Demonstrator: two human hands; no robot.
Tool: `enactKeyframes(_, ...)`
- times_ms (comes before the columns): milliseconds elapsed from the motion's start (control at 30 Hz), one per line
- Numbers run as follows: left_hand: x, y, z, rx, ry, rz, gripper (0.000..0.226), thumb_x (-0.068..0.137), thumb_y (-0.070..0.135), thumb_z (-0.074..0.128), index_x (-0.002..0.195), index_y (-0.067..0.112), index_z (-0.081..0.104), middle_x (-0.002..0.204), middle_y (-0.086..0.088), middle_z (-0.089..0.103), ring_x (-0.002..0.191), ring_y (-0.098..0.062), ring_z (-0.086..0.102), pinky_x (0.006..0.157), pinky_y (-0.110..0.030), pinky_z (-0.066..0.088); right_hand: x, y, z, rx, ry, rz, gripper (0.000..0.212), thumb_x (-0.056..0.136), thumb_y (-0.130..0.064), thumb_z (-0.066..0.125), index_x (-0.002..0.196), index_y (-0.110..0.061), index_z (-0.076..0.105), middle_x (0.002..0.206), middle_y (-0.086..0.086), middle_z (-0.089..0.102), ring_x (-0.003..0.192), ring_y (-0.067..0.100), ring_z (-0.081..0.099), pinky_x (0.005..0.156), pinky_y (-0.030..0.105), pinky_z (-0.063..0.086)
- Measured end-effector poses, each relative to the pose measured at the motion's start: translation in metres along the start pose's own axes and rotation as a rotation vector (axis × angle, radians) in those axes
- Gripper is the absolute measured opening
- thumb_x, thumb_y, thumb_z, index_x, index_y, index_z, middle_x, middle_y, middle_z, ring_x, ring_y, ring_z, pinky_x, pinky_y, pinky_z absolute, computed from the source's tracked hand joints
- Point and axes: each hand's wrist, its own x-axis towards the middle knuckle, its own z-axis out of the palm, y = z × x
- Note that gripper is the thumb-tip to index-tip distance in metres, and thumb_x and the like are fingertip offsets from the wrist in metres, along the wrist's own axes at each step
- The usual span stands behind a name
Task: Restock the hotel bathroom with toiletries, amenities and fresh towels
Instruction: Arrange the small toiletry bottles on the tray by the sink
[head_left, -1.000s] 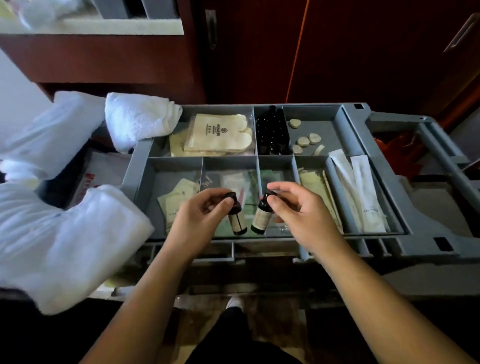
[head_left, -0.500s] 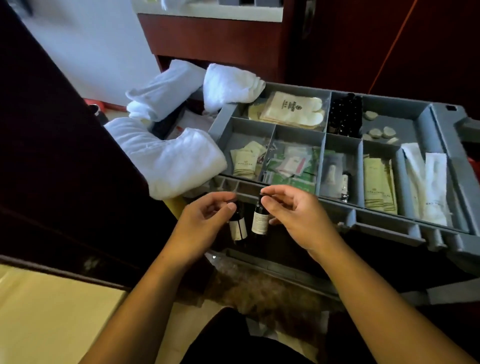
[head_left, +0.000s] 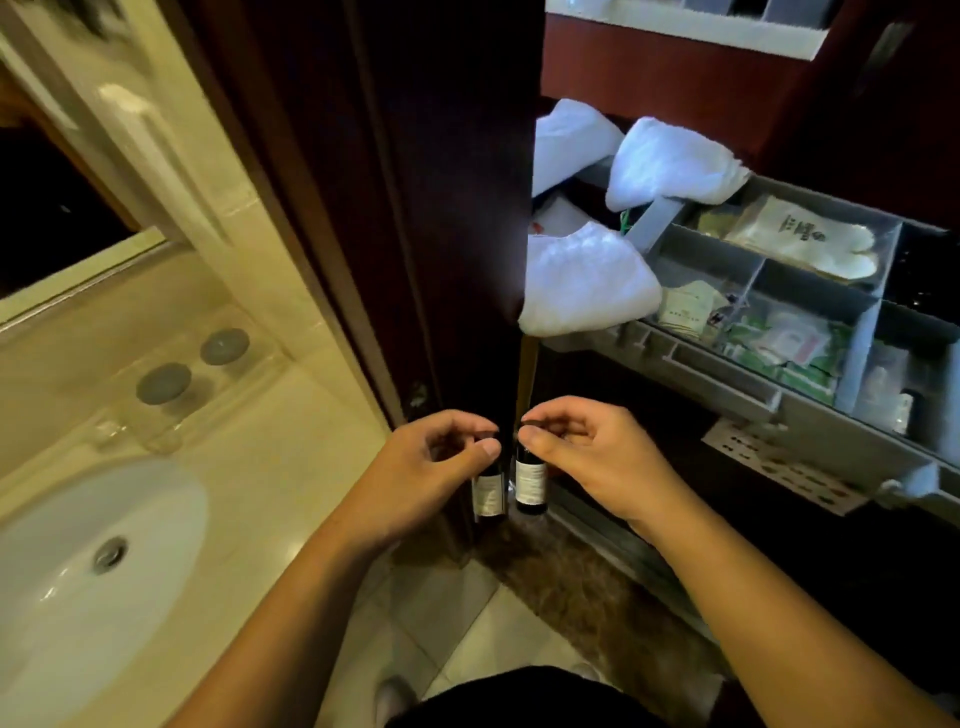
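Note:
My left hand (head_left: 431, 462) pinches the cap of a small dark toiletry bottle (head_left: 488, 493) with a pale label, which hangs below my fingers. My right hand (head_left: 592, 452) pinches the top of a second dark labelled bottle (head_left: 531, 486) the same way. Both bottles hang side by side in front of a dark wooden door edge (head_left: 467, 208). To the right, the grey housekeeping cart tray (head_left: 727, 384) holds sachets, packets and slippers in compartments, with folded white towels (head_left: 587, 280) piled at its left end.
A white basin (head_left: 88, 582) is sunk in the beige marble counter (head_left: 270, 457) at lower left. A clear tray with two dark round lids (head_left: 192, 366) stands at the counter's back. Tiled floor and a dark mat lie below my hands.
I have turned left, away from the cart, with both bottles still held. The cart has slid to the right of view and the bathroom counter and basin have come into view.

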Motion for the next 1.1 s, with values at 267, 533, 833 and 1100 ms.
enactKeyframes(267, -0.069, -0.052, -0.111, -0.025, 0.128, -0.128, 0.013, 0.094, 0.04, 0.072, 0.098, 0.028, 0.077, 0.095, 0.0, 0.074, 0.077, -0.003, 0.063, 0.072, -0.028, 0.052, 0.01, -0.011, 0.14, -0.016, -0.136, 0.013, 0.011, 0.088, -0.022, 0.08, 0.098, -0.026, 0.077, 0.096, -0.005, 0.078, 0.095, 0.011, 0.073, 0.079, 0.02, 0.055)
enactKeyframes(533, -0.115, -0.095, -0.227, -0.038, 0.271, -0.16, 0.015, 0.097, 0.042, 0.069, 0.099, 0.03, 0.076, 0.094, 0.013, 0.075, 0.08, 0.003, 0.064, 0.071, -0.014, 0.048, 0.047, -0.039, 0.273, -0.035, -0.237, 0.03, 0.005, 0.087, -0.027, 0.081, 0.09, -0.026, 0.078, 0.095, 0.004, 0.076, 0.081, 0.018, 0.072, 0.075, 0.035, 0.061)
enactKeyframes(833, -0.119, -0.12, -0.31, -0.081, 0.407, -0.162, 0.01, 0.095, 0.038, 0.073, 0.1, 0.03, 0.077, 0.096, 0.003, 0.075, 0.075, 0.002, 0.062, 0.072, -0.017, 0.047, 0.094, -0.065, 0.356, -0.036, -0.293, 0.025, 0.012, 0.089, -0.028, 0.08, 0.096, -0.019, 0.077, 0.09, 0.002, 0.072, 0.072, 0.014, 0.068, 0.076, 0.042, 0.06)
enactKeyframes(1100, -0.091, -0.144, -0.365, -0.088, 0.517, -0.192, 0.012, 0.095, 0.038, 0.074, 0.101, 0.029, 0.077, 0.092, 0.008, 0.074, 0.071, 0.003, 0.061, 0.069, -0.02, 0.045, 0.157, -0.084, 0.4, -0.017, -0.336, -0.018, 0.011, 0.089, -0.023, 0.08, 0.099, -0.023, 0.078, 0.094, 0.001, 0.076, 0.078, 0.011, 0.071, 0.071, 0.034, 0.06)
